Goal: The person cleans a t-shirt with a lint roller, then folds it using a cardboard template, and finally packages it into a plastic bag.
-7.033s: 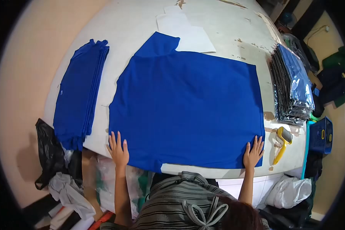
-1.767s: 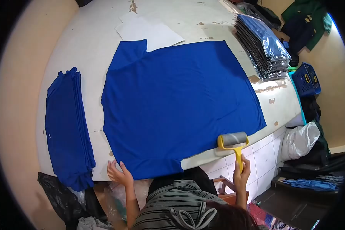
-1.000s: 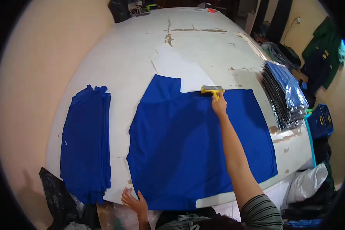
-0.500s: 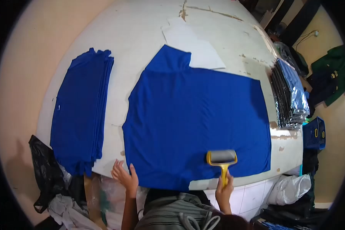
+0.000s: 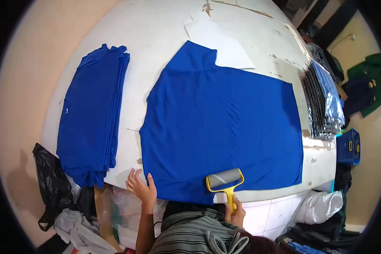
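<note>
A blue shirt (image 5: 216,122) lies spread flat on the table, its collar side hidden or hard to make out and one sleeve pointing away from me. My right hand (image 5: 237,211) grips the yellow handle of a lint roller (image 5: 224,178); its grey cylinder rests on or just over the shirt's near edge, tilted slightly. My left hand (image 5: 141,187) is open, fingers apart, at the table's near edge beside the shirt's lower left corner. Part of a white sheet (image 5: 220,46) shows from beneath the shirt's far side.
To the left is a stack of folded blue shirts (image 5: 91,112). On the right of the worn white table (image 5: 279,46) stands a pile of plastic-wrapped garments (image 5: 324,101). A blue basket (image 5: 348,147) sits beyond it. A black plastic bag (image 5: 51,182) hangs at the left edge.
My right hand has moved the lint roller leftward along the shirt's near edge, and the roller has turned. My left hand stays open near the same corner. The view has shifted slightly.
</note>
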{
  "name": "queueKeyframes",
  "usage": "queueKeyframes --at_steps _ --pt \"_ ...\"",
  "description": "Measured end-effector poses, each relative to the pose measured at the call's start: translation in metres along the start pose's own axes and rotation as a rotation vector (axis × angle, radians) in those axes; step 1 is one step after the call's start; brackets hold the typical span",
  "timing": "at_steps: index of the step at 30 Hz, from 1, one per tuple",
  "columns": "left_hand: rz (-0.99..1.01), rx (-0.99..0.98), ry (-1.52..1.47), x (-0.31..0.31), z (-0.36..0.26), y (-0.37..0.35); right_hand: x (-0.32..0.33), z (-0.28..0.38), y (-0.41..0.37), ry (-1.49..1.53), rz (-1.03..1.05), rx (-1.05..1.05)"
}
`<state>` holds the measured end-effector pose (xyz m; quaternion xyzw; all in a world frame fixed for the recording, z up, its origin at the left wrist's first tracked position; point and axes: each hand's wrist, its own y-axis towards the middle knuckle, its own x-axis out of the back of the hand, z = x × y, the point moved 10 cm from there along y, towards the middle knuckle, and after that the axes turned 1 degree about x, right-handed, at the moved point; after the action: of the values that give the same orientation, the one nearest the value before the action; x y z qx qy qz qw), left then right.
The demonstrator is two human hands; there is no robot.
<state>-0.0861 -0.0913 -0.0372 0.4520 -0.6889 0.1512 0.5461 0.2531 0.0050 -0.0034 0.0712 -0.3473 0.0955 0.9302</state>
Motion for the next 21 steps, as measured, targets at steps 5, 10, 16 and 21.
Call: queueKeyframes --at_steps 5,10,16,21 --pt "-0.004 0.044 -0.056 0.005 0.0 0.005 -0.041 0.029 0.117 0.037 0.02 0.105" --pt "-0.022 0.097 -0.073 0.009 0.002 0.007 -0.099 0.069 0.292 0.017 -0.014 0.279" --pt "-0.054 0.12 -0.082 0.008 0.008 0.012 -0.14 0.089 0.367 -0.006 -0.024 0.27" --pt "-0.064 0.112 -0.099 0.009 0.007 0.005 -0.073 0.064 0.236 0.0 -0.115 0.489"
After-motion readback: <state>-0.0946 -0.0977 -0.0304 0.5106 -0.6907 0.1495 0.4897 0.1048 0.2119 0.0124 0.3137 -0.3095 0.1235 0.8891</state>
